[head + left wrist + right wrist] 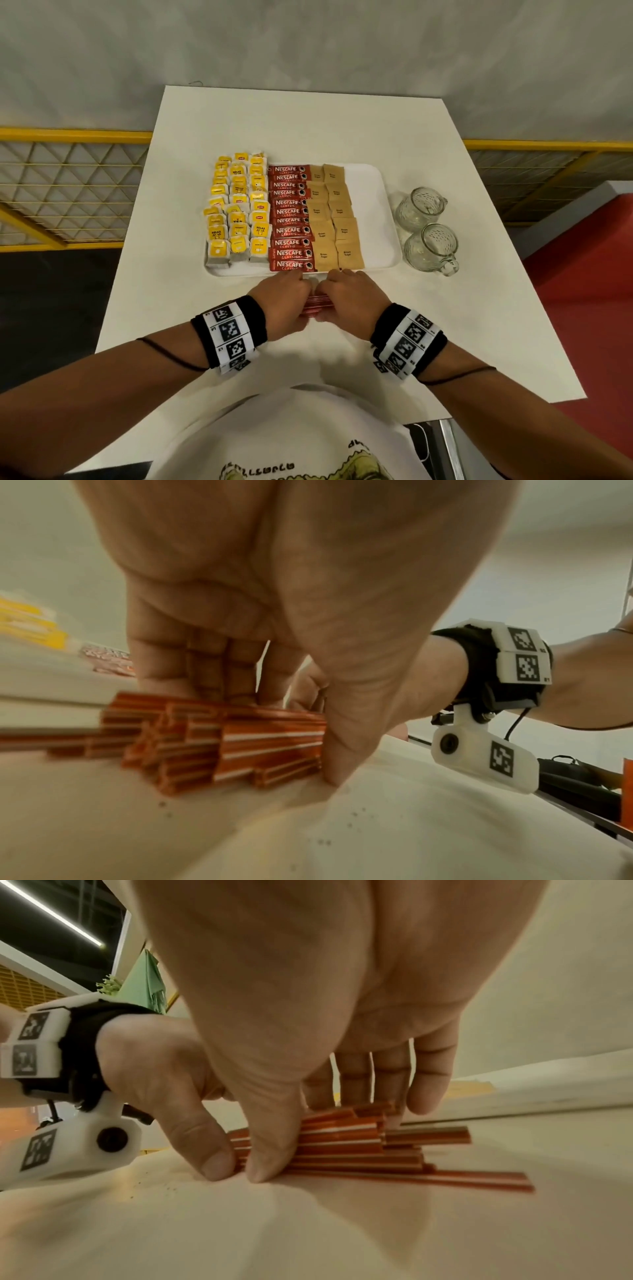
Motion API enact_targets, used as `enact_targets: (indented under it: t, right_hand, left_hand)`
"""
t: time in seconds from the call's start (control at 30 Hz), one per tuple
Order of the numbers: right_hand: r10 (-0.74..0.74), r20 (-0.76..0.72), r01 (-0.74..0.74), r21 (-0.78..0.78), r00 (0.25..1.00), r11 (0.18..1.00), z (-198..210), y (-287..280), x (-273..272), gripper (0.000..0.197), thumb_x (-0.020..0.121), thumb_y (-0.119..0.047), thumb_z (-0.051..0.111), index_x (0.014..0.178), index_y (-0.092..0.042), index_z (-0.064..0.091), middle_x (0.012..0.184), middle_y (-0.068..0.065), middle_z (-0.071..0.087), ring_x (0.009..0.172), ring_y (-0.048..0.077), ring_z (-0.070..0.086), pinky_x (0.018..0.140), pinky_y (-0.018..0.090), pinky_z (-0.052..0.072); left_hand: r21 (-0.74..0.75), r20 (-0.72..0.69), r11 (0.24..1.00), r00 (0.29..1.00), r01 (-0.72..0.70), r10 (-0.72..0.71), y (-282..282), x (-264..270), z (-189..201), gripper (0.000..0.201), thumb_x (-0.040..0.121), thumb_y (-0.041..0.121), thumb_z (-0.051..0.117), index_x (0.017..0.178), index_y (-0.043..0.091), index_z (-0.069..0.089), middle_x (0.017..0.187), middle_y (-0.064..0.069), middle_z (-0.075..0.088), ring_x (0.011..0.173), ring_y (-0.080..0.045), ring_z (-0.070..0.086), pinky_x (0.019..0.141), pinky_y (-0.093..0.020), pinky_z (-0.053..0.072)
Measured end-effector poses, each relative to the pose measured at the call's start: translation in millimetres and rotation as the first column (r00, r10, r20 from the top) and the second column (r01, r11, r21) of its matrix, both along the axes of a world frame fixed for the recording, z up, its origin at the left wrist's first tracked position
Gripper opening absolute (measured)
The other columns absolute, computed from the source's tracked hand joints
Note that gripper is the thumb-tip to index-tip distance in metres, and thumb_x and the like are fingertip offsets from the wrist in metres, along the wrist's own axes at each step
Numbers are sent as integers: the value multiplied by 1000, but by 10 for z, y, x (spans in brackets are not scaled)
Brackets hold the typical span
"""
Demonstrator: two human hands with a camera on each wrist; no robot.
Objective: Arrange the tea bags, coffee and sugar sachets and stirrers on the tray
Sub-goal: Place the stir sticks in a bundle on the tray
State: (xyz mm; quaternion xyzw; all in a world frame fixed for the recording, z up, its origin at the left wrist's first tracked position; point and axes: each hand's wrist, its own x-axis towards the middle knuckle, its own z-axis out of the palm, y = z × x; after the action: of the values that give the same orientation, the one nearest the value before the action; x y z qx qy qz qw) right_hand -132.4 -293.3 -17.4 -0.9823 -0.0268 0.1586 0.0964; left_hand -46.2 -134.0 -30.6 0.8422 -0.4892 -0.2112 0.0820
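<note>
Stirrers (356,1148), thin red sticks with white stripes, lie bunched unevenly, gripped by left hand (281,301) and right hand (352,298).

On the tabletop (239,120) a white tray (380,192) carries three columns of yellow tea bags (237,209), one column of red coffee sachets (289,217) and two of brown sugar sachets (334,219). Two glass mugs (426,228) stand just beside the tray, on its right. Both hands, left hand (279,301) and right hand (351,296), press together on red stirrers (313,305) near the tray's front edge.
</note>
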Motion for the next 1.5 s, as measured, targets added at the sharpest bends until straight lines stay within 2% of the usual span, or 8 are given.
enact_targets:
  t: [0.13, 0.6, 0.77, 0.93, 1.2, 1.27, 1.4, 1.5]
  right_hand:
    - [46, 45, -47, 19, 998, 999, -3, 3, 16, 30, 93, -42, 63, 114, -21, 69, 104, 3, 68, 99, 26, 63, 86, 38, 43]
    - [67, -16, -66, 62, 998, 996, 43, -65, 58, 28, 99, -38, 55, 114, -21, 72, 104, 5, 66, 95, 26, 62, 83, 37, 46]
    - [98, 5, -98, 21, 995, 995, 44, -46, 67, 29, 102, -30, 50, 121, -13, 63, 106, 9, 64, 94, 31, 63, 81, 42, 48]
    - [119, -12, -119, -41, 993, 992, 113, -100, 82, 20, 103, -23, 42, 112, -10, 55, 108, 9, 65, 93, 30, 62, 80, 40, 47]
    - [140, -141, -107, 218, 980, 970, 279, -249, 182, 35, 105, -37, 47, 130, -13, 52, 119, 6, 64, 105, 25, 60, 91, 41, 49]
    - [146, -113, -111, 276, 983, 955, 316, -301, 225, 35, 104, -38, 50, 133, -19, 54, 120, 2, 66, 104, 20, 61, 88, 33, 46]
    - [39, -19, -28, 411, 999, 911, 470, -443, 312, 30, 97, -38, 63, 124, -23, 63, 109, -7, 69, 92, 5, 60, 77, 19, 41]
    - [-133, 50, 86, 535, 990, 840, 585, -553, 335, 41, 90, -59, 58, 113, -27, 69, 96, -13, 70, 85, 0, 63, 75, 18, 48]
  left_hand:
    - [-1, -8, 1000, 1000, 19, -19, -2, 30, 64, 15, 88, 22, 63, 102, 18, 63, 93, -4, 67, 80, -23, 63, 66, -31, 49]
    - [-26, -41, 997, 997, 71, -72, 13, 120, -23, 14, 92, 21, 60, 100, 22, 71, 89, 2, 71, 76, -18, 67, 70, -35, 56]
    - [-3, -13, 997, 997, 80, -80, -26, 111, -13, 16, 96, 17, 56, 110, 19, 63, 96, -2, 69, 79, -21, 66, 73, -35, 56]
    - [15, 16, 996, 996, 82, -83, -9, 126, 10, 26, 95, 20, 55, 121, 15, 51, 113, -5, 64, 94, -24, 65, 80, -35, 53]
    - [21, -76, 988, 986, 150, -148, -24, 272, 99, 37, 99, 39, 51, 127, 15, 47, 115, -7, 66, 98, -26, 65, 84, -42, 54]
    - [-27, -116, 988, 982, 149, -151, -37, 313, 164, 32, 100, 37, 52, 125, 17, 49, 114, -5, 67, 98, -24, 65, 85, -39, 54]
    - [-77, -217, 992, 969, 103, -118, -19, 463, 276, 22, 103, 40, 44, 114, 22, 50, 101, 0, 64, 88, -19, 61, 80, -39, 52]
    - [-140, -344, 990, 936, 26, -74, 4, 558, 344, 17, 104, 37, 47, 98, 22, 51, 84, 0, 58, 76, -21, 57, 70, -42, 50]
